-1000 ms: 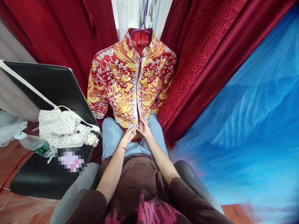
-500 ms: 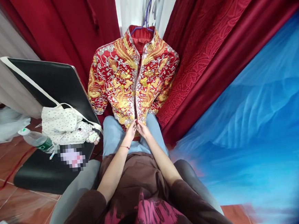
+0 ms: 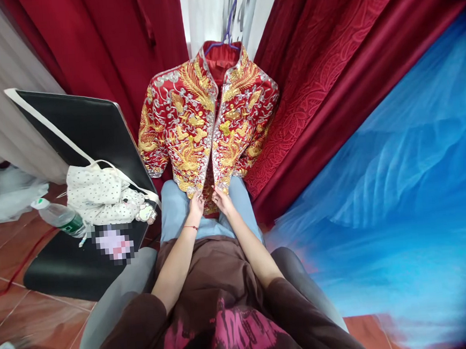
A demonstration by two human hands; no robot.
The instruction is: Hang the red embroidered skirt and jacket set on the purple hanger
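A red jacket with gold and silver embroidery hangs in front of me on a purple hanger. Its front stands parted toward the bottom, and the embroidered inside of the back panel shows in the gap. My left hand is closed on the lower hem corner of the left front panel. The lower corner of the right front panel is pinched in my right hand. Both hands are just above my lap, a small gap between them. The jacket's bottom rests about my knees.
To the left a black chair carries a dotted white cloth bag, a plastic bottle and a blurred-out item. Red curtains hang behind. Blue tulle fabric spreads along the right.
My left hand has moved left with its jacket edge, away from my right hand. The front panels have parted at the bottom. My right hand stays nearly in place.
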